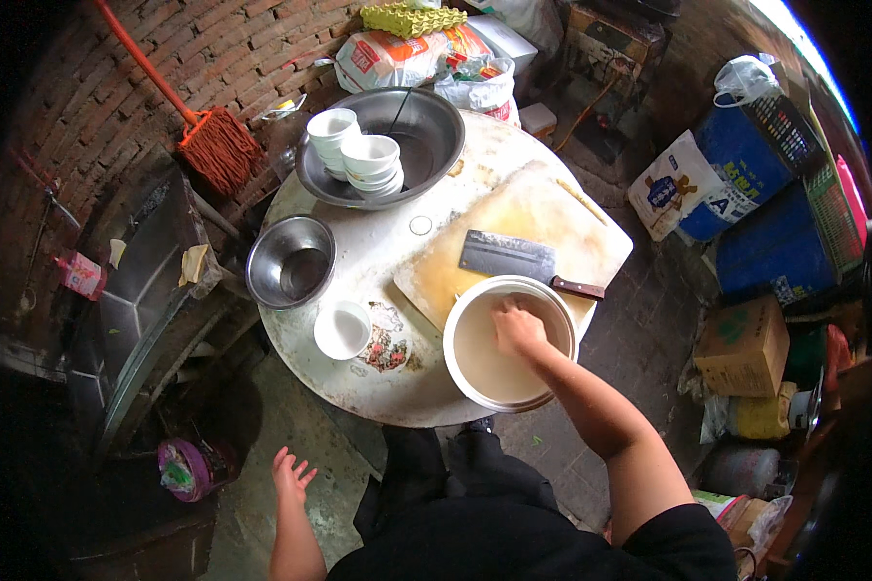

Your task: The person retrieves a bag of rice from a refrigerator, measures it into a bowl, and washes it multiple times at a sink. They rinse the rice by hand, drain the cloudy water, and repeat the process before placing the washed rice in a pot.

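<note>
My right hand (517, 328) reaches into a white plastic bucket (452, 356) of cloudy, pale liquid; its fingertips are partly hidden, so whether it grips anything does not show. Fingers spread, my left hand (292, 476) hangs in the air left of my legs, below the table. Behind the bucket, a cleaver (507, 254) with a wooden handle lies on a worn cutting board (436, 269). A white bowl (343, 330) stands left of the bucket, near a steel basin (291, 261). Stacked white bowls (370, 163) sit in a large metal basin (436, 171) at the back.
The round white table (298, 363) has stained patches. A steel sink (142, 272) and a red mop (221, 149) are at the left, with a purple bin (185, 472) on the floor. Blue barrels (774, 243) and a cardboard box (741, 348) stand at the right; bags (392, 62) lie behind.
</note>
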### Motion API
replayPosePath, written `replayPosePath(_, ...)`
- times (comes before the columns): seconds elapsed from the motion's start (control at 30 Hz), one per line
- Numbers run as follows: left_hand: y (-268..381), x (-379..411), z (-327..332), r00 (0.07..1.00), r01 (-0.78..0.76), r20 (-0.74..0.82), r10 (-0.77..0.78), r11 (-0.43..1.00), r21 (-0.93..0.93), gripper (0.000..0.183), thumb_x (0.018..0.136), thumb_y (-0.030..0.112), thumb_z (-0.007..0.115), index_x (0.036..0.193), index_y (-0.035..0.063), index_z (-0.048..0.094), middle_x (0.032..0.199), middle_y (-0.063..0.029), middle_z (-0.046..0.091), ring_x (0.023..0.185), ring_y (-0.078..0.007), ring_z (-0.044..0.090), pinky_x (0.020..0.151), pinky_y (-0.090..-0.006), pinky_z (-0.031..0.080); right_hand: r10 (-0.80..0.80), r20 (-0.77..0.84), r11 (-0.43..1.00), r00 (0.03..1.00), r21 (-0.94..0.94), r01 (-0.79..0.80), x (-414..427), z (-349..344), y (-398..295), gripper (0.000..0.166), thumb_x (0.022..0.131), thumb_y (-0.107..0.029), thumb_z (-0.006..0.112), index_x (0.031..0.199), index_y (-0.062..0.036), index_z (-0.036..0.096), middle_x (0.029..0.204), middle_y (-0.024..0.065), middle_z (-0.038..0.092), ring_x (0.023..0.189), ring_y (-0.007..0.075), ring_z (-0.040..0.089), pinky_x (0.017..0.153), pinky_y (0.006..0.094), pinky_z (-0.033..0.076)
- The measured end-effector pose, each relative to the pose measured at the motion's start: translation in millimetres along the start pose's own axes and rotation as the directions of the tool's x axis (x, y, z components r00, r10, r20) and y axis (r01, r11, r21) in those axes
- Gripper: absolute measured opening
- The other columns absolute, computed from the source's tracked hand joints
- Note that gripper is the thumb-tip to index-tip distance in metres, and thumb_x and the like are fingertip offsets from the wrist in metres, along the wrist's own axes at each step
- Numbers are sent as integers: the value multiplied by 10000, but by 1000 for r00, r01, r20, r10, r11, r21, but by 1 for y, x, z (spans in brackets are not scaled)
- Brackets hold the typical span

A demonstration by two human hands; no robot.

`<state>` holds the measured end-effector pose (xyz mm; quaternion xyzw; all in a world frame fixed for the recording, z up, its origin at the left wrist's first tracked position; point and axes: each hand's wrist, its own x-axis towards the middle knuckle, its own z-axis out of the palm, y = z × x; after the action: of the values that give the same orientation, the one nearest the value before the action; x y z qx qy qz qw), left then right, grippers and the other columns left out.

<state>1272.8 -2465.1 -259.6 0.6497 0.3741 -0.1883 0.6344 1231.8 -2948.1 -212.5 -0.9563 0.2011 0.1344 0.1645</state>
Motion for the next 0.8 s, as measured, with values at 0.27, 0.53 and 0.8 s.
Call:
replayPosePath(0.27, -6, -4, -3, 999, 34, -19, -34, 999, 13, 411, 758, 110, 453, 1157, 172, 376, 1153, -85, 324, 933, -314, 423, 616, -456, 467, -279, -14, 955, 960, -105, 276, -11, 16, -34, 294, 693, -172, 491, 957, -44, 516, 982, 139, 477, 935, 285, 482, 748, 385, 425)
replayPosePath(0.53, -5, -1, 5, 999, 35, 32, -40, 989, 144, 398, 785, 125, 437, 1175, 153, 365, 1202, -106, 306, 973, -312, 432, 618, -428, 475, -506, 46, 859, 862, 114, 498, -36, 16, -22, 235, 734, -199, 466, 958, -142, 504, 967, 106, 520, 877, 296, 514, 744, 401, 420)
replayPosePath(0.8, -2, -13, 18, 997, -22, 83, 5, 980, 200, 389, 787, 134, 444, 1170, 147, 376, 1175, -110, 337, 971, -304, 435, 597, -409, 481, -473, 175, 881, 864, 64, 469, -34, 30, 14, 162, 736, -234, 492, 860, -179, 580, 938, 52, 544, 896, 246, 504, 750, 380, 415)
